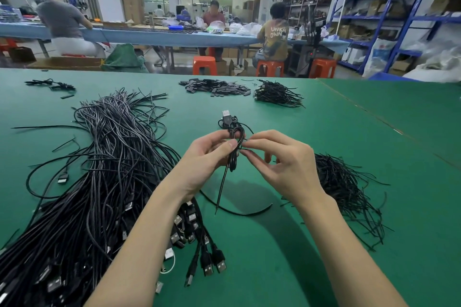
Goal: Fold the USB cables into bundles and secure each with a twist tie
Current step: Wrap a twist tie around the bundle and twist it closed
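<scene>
My left hand point(208, 153) grips a folded black USB cable bundle point(233, 129) above the green table point(262, 244), with its plug pointing away from me. My right hand point(282, 161) pinches a thin black twist tie point(245, 149) at the bundle's middle. One loose cable end hangs down from the bundle toward the table. A big heap of loose USB cables point(104, 169) lies at the left, plugs toward me. A pile of black twist ties point(349, 192) lies at the right, just behind my right wrist.
A heap of tied bundles point(277, 95) and a pile of small dark pieces point(214, 87) sit at the far middle. A few stray cables point(52, 85) lie far left. Beyond the table are people seated on orange stools point(204, 65) and blue shelving point(389, 20).
</scene>
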Demonstrator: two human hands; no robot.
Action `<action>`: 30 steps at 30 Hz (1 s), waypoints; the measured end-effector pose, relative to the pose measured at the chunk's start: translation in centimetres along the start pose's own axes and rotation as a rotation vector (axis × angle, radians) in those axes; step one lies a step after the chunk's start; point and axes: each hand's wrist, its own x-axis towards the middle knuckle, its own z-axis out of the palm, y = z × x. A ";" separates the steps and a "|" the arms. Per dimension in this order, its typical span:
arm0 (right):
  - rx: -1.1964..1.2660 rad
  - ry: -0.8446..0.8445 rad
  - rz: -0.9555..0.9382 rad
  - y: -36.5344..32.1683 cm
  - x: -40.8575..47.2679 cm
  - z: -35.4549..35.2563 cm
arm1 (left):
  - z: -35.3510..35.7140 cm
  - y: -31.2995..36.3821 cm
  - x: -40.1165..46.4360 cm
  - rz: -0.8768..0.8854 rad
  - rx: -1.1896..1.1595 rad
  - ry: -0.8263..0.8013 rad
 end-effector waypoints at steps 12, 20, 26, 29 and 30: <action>1.560 -0.542 1.420 -0.4 1.4 -0.7 | 0.3 0.5 -0.2 0.110 0.158 -0.019; 0.358 -0.418 0.416 -0.6 0.9 -0.7 | -0.2 -0.4 -0.1 0.013 0.041 -0.010; 0.120 -0.324 0.153 -0.2 0.3 0.2 | -0.5 -0.4 -0.4 -0.056 -0.095 -0.023; 0.194 -0.190 0.217 -0.2 -0.2 1.1 | 0.1 -0.2 -0.6 -0.010 -0.048 -0.035; 0.269 -0.141 0.297 -0.5 -0.4 1.6 | 0.3 -0.2 -0.7 0.021 -0.026 -0.024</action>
